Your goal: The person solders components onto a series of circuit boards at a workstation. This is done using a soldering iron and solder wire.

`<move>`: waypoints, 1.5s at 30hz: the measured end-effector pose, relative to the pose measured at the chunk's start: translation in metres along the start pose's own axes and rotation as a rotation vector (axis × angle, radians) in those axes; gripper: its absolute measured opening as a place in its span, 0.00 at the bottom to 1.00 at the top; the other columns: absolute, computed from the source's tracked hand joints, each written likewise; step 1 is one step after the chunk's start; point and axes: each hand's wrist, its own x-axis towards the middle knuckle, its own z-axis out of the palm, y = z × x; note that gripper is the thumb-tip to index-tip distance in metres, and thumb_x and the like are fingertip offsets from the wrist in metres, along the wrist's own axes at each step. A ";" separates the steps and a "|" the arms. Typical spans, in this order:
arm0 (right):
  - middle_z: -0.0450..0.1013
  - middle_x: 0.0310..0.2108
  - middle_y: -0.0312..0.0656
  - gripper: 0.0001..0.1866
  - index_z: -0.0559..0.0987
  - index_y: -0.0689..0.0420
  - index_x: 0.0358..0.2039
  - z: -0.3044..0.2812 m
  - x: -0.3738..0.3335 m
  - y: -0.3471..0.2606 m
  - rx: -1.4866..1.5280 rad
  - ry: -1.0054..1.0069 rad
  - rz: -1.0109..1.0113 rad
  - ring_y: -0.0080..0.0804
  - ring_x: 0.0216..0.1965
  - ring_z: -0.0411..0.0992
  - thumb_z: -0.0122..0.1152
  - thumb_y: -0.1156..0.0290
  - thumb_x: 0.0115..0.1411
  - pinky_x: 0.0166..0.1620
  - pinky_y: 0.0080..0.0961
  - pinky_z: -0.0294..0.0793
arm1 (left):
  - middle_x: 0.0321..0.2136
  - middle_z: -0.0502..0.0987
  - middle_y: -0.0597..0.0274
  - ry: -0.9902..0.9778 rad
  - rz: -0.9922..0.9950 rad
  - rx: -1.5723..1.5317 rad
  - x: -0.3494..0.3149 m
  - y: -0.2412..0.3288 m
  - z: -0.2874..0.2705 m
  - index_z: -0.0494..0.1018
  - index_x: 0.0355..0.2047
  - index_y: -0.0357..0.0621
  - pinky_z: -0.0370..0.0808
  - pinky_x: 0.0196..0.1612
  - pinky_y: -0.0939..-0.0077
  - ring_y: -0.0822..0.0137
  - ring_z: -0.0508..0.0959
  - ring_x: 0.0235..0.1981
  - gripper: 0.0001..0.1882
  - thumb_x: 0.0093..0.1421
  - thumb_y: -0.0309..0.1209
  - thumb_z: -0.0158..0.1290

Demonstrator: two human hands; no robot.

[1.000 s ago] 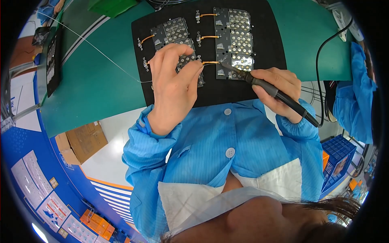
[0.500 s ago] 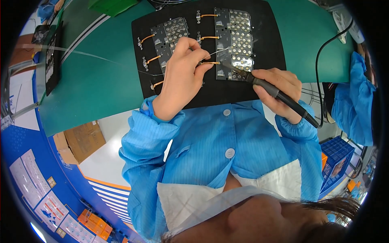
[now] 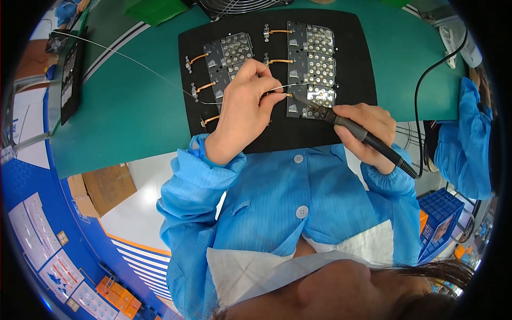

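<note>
My left hand (image 3: 242,112) pinches a thin silvery solder wire (image 3: 291,85), whose free end reaches over the right-hand circuit board panel (image 3: 297,74). Its thumb and forefinger are also at a short orange lead (image 3: 288,95) at that panel's left edge; whether they grip the lead I cannot tell. In my right hand (image 3: 368,128) is a black soldering iron (image 3: 391,155), its tip pointing left at the panel near that lead. More orange leads with small metal connectors (image 3: 266,33) stick out from the boards. A second panel (image 3: 213,56) lies partly behind my left hand.
Both panels lie on a black mat (image 3: 354,64) on a green table (image 3: 128,112). The iron's cable (image 3: 421,88) loops at the right. A fan grille (image 3: 234,6) and green bin (image 3: 154,10) stand at the far edge. A blue-sleeved person (image 3: 464,144) is at the right.
The mat and boards appear slightly lower in the view, and more of the fan grille shows. Both hands keep their hold, with the iron tip still by the same lead.
</note>
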 end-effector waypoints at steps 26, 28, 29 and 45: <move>0.76 0.22 0.46 0.14 0.79 0.67 0.37 -0.003 0.000 0.002 -0.003 -0.019 -0.004 0.33 0.20 0.76 0.66 0.72 0.50 0.23 0.21 0.71 | 0.32 0.70 0.65 0.019 0.013 0.005 -0.001 0.001 0.001 0.79 0.29 0.37 0.60 0.22 0.82 0.78 0.63 0.18 0.07 0.48 0.18 0.62; 0.76 0.21 0.46 0.15 0.79 0.67 0.37 -0.003 0.000 0.001 0.007 -0.032 0.007 0.33 0.20 0.76 0.66 0.72 0.50 0.23 0.21 0.71 | 0.32 0.70 0.65 0.018 0.014 0.004 0.000 -0.001 0.001 0.79 0.29 0.37 0.60 0.22 0.82 0.78 0.63 0.18 0.06 0.48 0.18 0.62; 0.76 0.21 0.46 0.15 0.79 0.67 0.37 -0.003 0.000 0.001 0.016 -0.043 0.017 0.33 0.20 0.76 0.66 0.72 0.50 0.23 0.21 0.71 | 0.32 0.70 0.65 0.017 0.015 0.004 0.000 -0.002 0.001 0.79 0.29 0.37 0.60 0.22 0.82 0.78 0.63 0.18 0.06 0.49 0.18 0.62; 0.77 0.21 0.45 0.13 0.80 0.65 0.35 -0.001 0.002 0.003 0.004 0.002 -0.029 0.30 0.19 0.76 0.68 0.71 0.50 0.19 0.18 0.71 | 0.32 0.70 0.65 0.024 0.024 -0.005 -0.001 0.000 0.000 0.79 0.29 0.37 0.60 0.22 0.83 0.79 0.63 0.19 0.07 0.48 0.18 0.62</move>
